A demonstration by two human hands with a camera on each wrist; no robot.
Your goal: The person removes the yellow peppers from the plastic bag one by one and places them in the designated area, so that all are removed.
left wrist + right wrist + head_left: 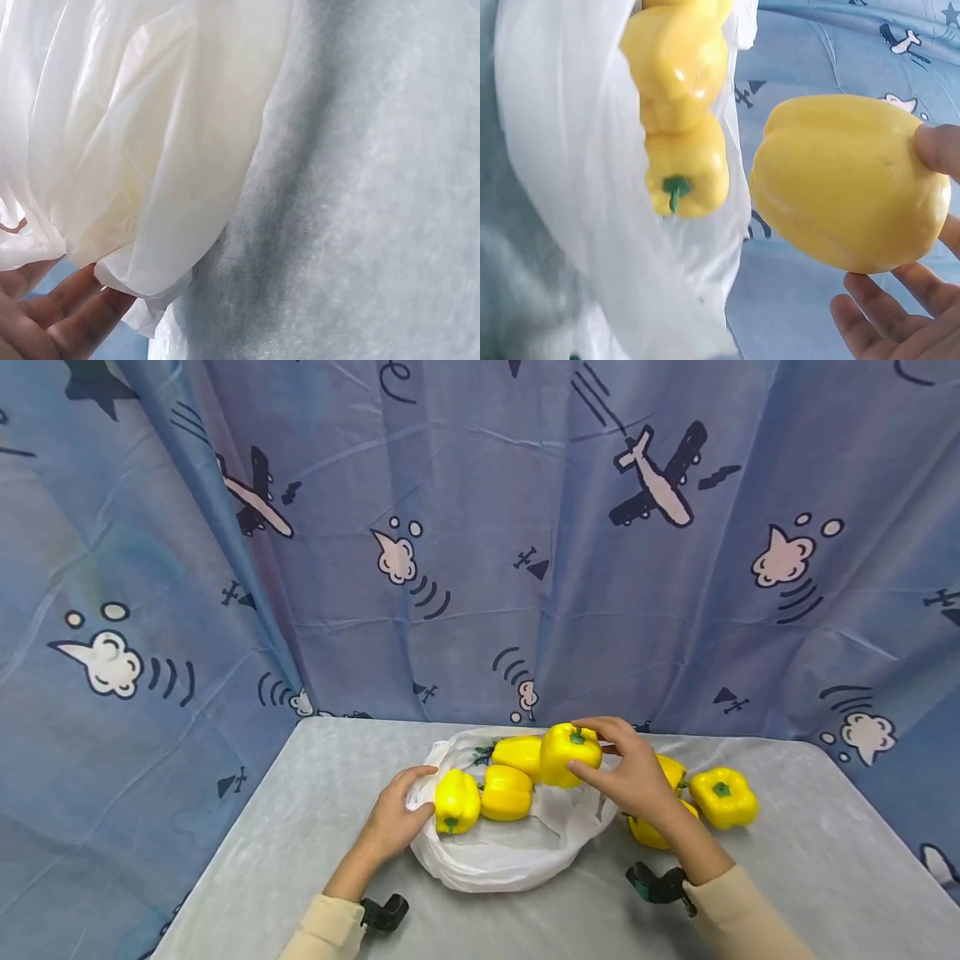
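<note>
My right hand (pixel 633 777) grips a yellow bell pepper (pixel 567 755) between thumb and fingers, above the right part of a white plastic bag (pixel 510 868). In the right wrist view the held bell pepper (pixel 847 180) is raised beside the bag's rim, its side to the camera. Three more yellow bell peppers (pixel 506 793) lie inside the open bag, toward its left and back. With my left hand (pixel 397 817) I hold the bag's left rim. The left wrist view shows those fingers (pixel 82 307) at the gathered plastic, partly hidden by its folds.
To the right of the bag, several yellow bell peppers (pixel 723 797) rest on the grey-white table cover (pixel 810 860), some partly behind my right forearm. A blue printed curtain (pixel 480 568) hangs along the table's back and left sides.
</note>
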